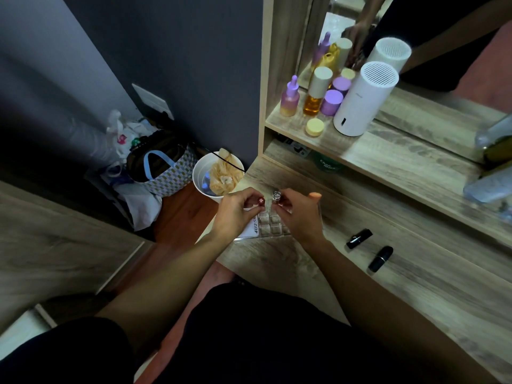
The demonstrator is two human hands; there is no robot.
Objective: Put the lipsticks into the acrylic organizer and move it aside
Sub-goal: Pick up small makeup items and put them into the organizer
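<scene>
A clear acrylic organizer (270, 224) with square cells sits near the left end of the wooden vanity top (415, 286), partly hidden under both hands. My left hand (235, 214) pinches a red-topped lipstick (261, 201) just above the organizer. My right hand (297, 214) holds a silver-topped lipstick (276, 195) right beside it. Two black lipsticks (359, 238) (380, 259) lie on the vanity top to the right of my right hand.
On the shelf above stand purple and amber bottles (313, 95), a yellow jar (315, 127) and a white cylinder device (363, 98) before a mirror. Clear bottles (490, 178) lie far right. A white bin (217, 173) and bags (163, 167) sit on the floor at left.
</scene>
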